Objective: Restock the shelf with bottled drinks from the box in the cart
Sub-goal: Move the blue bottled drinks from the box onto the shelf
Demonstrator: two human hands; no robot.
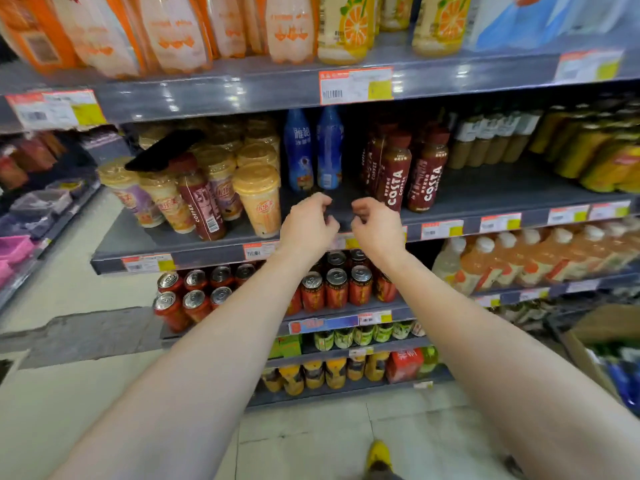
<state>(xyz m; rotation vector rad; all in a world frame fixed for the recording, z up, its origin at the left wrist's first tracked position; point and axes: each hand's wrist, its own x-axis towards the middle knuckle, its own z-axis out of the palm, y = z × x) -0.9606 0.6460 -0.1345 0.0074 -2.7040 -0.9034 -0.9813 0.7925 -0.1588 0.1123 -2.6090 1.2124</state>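
Two blue bottles stand upright side by side at the back of the middle shelf. Both my hands hover just in front of them, over the shelf's front part. My left hand has loosely curled fingers and holds nothing. My right hand is the same, fingers bent, nothing in it. A gap separates the hands from the bottles. The cardboard box shows at the right edge, with blue bottles inside it.
Brown Costa coffee bottles stand right of the blue bottles, milk-tea cups and a leaning coffee bottle to the left. Red cans fill the shelf below. Orange drinks sit above. A foot in a yellow shoe is on the tiled floor.
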